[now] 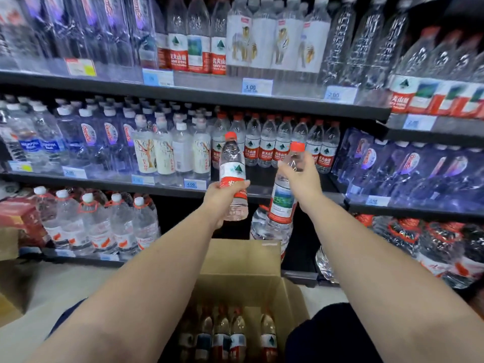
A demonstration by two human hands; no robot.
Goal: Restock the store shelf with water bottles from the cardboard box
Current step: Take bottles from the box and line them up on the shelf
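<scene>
1. Head view is showing the left hand [222,196] wrapping closed around the lower body of a red-capped bottle [233,176], keeping it upright so it can stand straight on the shelf.
2. Right hand [301,176] is gripping a second bottle [284,195] by its shoulder, tilting it, probably to steer it into the row.
3. Both bottles are hovering at the front edge of the middle shelf [110,182], facing the matching red-label row [282,148].
4. Below, the cardboard box [243,260] is sitting open, several bottles remaining inside.
</scene>
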